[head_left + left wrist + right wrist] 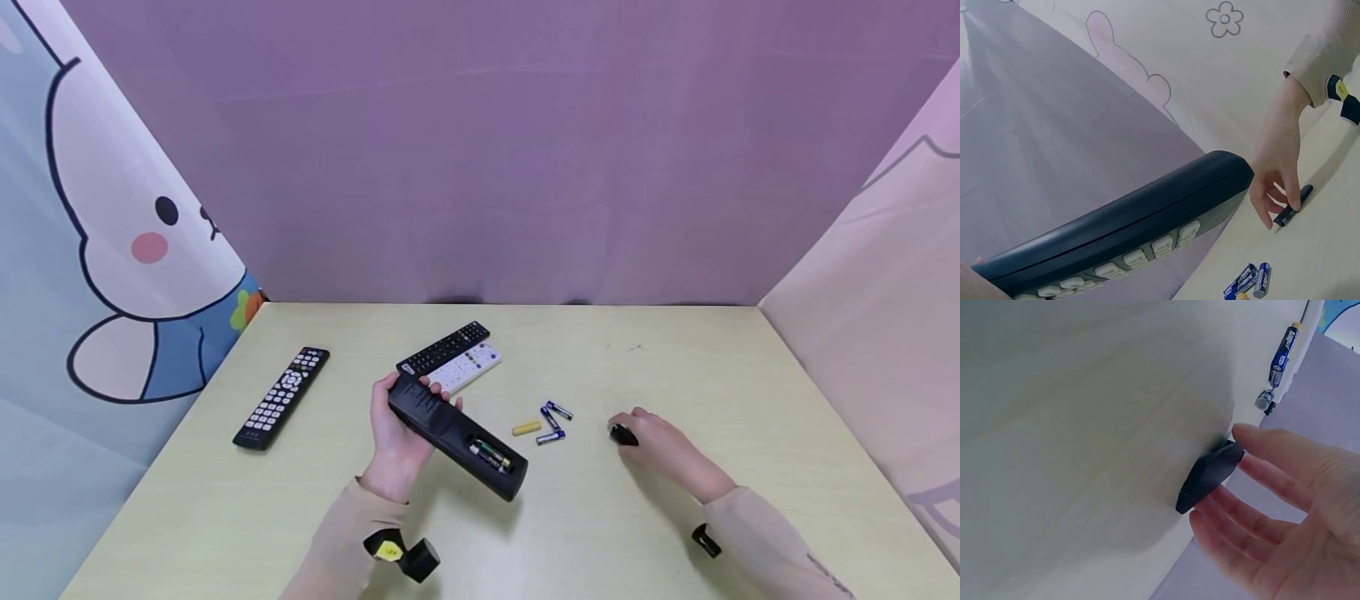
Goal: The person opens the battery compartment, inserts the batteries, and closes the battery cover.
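My left hand point(401, 440) grips a black remote control point(431, 414), back side up and slanting down to the right. Its battery compartment lies uncovered, with batteries point(490, 455) inside. In the left wrist view the remote's side and light buttons face the camera. My right hand point(663, 448), low over the table to the right, pinches a small black battery cover point(1209, 475) between thumb and fingers. Between the hands lie several blue-and-silver batteries point(551, 418) and one yellow battery point(527, 428).
Behind the left hand, a black remote point(444, 348) and a white remote point(468, 367) lie side by side. Another black remote with white buttons point(281, 398) lies at the left. Curtains point(510, 167) stand behind and beside the pale table point(585, 525).
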`<state>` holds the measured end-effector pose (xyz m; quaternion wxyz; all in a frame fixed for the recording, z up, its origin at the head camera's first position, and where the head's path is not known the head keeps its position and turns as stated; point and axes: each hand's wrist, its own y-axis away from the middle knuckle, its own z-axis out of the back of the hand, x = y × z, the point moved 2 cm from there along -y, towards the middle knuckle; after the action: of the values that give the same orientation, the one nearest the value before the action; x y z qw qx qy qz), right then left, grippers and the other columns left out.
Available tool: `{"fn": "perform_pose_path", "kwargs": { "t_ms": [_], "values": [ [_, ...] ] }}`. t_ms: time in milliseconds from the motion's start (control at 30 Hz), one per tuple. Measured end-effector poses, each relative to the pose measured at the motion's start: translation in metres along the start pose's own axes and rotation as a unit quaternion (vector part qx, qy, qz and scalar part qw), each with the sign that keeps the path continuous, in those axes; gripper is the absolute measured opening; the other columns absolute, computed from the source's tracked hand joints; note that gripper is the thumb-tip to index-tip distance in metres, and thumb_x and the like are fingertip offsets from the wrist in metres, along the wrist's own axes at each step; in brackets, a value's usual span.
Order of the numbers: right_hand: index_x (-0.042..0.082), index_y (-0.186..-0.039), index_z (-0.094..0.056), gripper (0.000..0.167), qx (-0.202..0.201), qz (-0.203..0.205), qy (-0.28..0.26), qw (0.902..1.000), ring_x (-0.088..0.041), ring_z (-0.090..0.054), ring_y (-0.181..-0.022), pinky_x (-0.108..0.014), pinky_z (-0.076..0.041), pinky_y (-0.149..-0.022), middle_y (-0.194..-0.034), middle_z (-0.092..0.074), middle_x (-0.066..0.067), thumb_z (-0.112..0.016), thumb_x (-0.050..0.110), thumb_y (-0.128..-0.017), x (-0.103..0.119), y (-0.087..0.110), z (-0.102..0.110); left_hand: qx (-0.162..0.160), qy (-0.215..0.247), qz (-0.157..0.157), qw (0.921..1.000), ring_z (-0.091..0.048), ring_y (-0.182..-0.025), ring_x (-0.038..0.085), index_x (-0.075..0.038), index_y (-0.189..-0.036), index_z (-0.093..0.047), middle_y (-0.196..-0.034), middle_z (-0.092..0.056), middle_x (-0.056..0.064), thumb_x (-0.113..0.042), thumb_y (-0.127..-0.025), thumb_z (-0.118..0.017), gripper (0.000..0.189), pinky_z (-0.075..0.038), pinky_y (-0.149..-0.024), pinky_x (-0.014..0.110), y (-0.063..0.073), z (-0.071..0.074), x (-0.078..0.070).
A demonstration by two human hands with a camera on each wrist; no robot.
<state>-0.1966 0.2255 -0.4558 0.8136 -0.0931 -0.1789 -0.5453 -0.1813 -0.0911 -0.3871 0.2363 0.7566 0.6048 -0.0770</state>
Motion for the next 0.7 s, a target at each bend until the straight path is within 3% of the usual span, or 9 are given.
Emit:
{"fn": "perform_pose_path", "kwargs": {
  "t_ms": [300, 567, 667, 700],
  "values": [
    [-0.004, -0.104, -0.058, 0.031, -0.006, 0.002, -0.015, 0.9999, -0.019, -0.053, -0.074, -0.036, -0.047, -0.067, -0.083, -0.052, -0.007, -0.065, 0.002, -0.074, 0.0, -0.002, 0.0, 0.004, -0.004, -0.003, 1.0, -0.046, -0.069, 0.017, -0.009, -0.085, -0.041, -0.07, -0.047, 0.001, -0.04, -0.086, -0.033, 0.032, -0.039, -0.078, 0.036, -0.001, 0.0, 0.001],
    [-0.003, -0.111, -0.056, 0.035, -0.062, 0.039, -0.13, 0.9889, -0.015, -0.053, -0.072, -0.024, -0.047, -0.06, -0.083, -0.054, -0.004, -0.063, 0.001, -0.077, 0.012, -0.004, 0.005, 0.055, 0.004, -0.01, 0.9984, -0.049, -0.07, 0.018, -0.008, -0.085, -0.043, -0.073, -0.05, 0.003, -0.037, -0.083, -0.044, 0.029, -0.04, -0.079, 0.037, 0.0, 0.002, 0.001],
    [-0.003, -0.111, -0.056, 0.036, -0.089, 0.061, -0.159, 0.9813, -0.014, -0.055, -0.073, -0.023, -0.048, -0.063, -0.087, -0.056, -0.005, -0.064, 0.001, -0.076, 0.019, -0.004, 0.006, 0.036, 0.002, -0.012, 0.9993, -0.048, -0.07, 0.019, -0.009, -0.084, -0.043, -0.072, -0.049, 0.003, -0.039, -0.084, -0.041, 0.03, -0.04, -0.079, 0.038, -0.001, 0.002, 0.002],
    [-0.003, -0.111, -0.056, 0.037, -0.098, 0.067, -0.168, 0.9787, -0.014, -0.056, -0.074, -0.023, -0.049, -0.065, -0.088, -0.057, -0.005, -0.064, 0.001, -0.076, 0.022, -0.004, 0.007, 0.013, -0.003, -0.013, 0.9998, -0.047, -0.069, 0.018, -0.009, -0.084, -0.042, -0.071, -0.048, 0.002, -0.039, -0.085, -0.039, 0.031, -0.04, -0.079, 0.037, 0.001, -0.002, 0.002]
  ]
}}
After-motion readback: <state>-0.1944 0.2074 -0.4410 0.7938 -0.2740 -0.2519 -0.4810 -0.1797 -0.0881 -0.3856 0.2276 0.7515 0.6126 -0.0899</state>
